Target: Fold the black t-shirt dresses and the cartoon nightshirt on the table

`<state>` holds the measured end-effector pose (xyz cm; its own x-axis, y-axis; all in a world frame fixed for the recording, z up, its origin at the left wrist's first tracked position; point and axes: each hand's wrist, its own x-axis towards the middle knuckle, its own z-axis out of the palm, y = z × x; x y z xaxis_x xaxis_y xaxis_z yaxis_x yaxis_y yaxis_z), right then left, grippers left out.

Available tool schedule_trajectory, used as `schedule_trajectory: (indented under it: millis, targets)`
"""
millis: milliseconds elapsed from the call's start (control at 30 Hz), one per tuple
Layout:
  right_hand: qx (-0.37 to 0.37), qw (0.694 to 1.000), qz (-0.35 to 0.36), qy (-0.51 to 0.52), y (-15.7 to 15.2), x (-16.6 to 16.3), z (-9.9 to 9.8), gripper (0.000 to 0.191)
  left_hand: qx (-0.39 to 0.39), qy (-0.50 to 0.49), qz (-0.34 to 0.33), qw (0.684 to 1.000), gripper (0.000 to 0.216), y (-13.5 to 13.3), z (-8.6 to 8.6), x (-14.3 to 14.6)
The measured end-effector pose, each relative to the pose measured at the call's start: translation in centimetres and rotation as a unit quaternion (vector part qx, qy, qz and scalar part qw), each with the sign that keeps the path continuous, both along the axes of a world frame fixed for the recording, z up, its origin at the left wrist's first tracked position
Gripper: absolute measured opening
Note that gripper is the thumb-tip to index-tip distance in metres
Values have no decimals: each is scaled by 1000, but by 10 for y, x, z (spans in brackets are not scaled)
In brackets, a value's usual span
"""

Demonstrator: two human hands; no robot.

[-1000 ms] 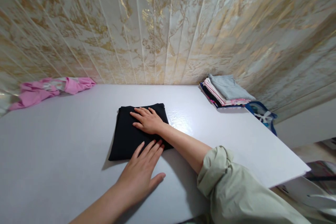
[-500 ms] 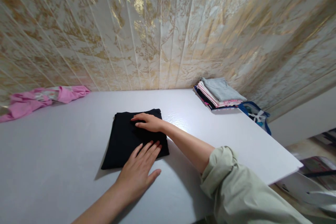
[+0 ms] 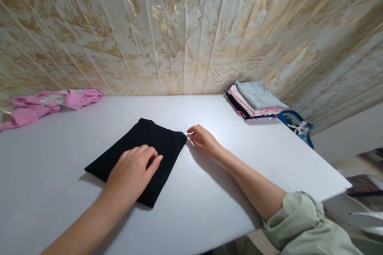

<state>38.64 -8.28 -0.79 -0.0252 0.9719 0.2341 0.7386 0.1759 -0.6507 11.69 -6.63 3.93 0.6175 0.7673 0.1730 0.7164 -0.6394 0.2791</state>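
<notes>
A folded black garment [image 3: 158, 147] lies slantwise on the white table [image 3: 239, 191], one corner pointing toward my right hand. Over its near part rests my left hand [image 3: 131, 171], fingers bent, thumb standing apart from the index finger, with no cloth visible between them. The other fingertips of that hand are hidden beneath it. My right hand [image 3: 203, 139] is just off the garment's right corner, its fingers loosely curled and apart, holding nothing. A rolled-up light green sleeve [image 3: 302, 219] covers my right arm above the forearm.
At the back right stands a stack of folded clothes [image 3: 254, 99] with a grey piece on top. Beside it is a blue-edged bag [image 3: 299, 127]. A crumpled pink cloth [image 3: 54, 103] lies at the back left, along the gold-patterned wall covering [image 3: 167, 40].
The black garment has turned on the table and shifted slightly left. My left hand has moved left with bent fingers; my right hand has come off the cloth to its right corner.
</notes>
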Motion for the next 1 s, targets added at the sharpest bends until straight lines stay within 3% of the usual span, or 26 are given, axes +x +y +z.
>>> schedule_trajectory:
  millis: [100, 300, 567, 867, 1000]
  targets:
    - [5, 1000, 18, -2, -3, -13, -4, 33, -37, -23, -14, 999, 18, -15, -15, 21]
    - [19, 1000, 3, 18, 3, -16, -9, 27, -8, -27, 4, 1000, 23, -26, -43, 26]
    - [-45, 999, -11, 28, 15, -16, -6, 22, -42, -72, 6, 996, 16, -20, -44, 21]
    - [-49, 997, -44, -31, 13, -30, 0, 26, -40, -90, 17, 995, 14, -22, -44, 21]
    - [-41, 995, -69, -55, 14, -32, 1, 14, -52, -100, 19, 993, 13, -22, -42, 21]
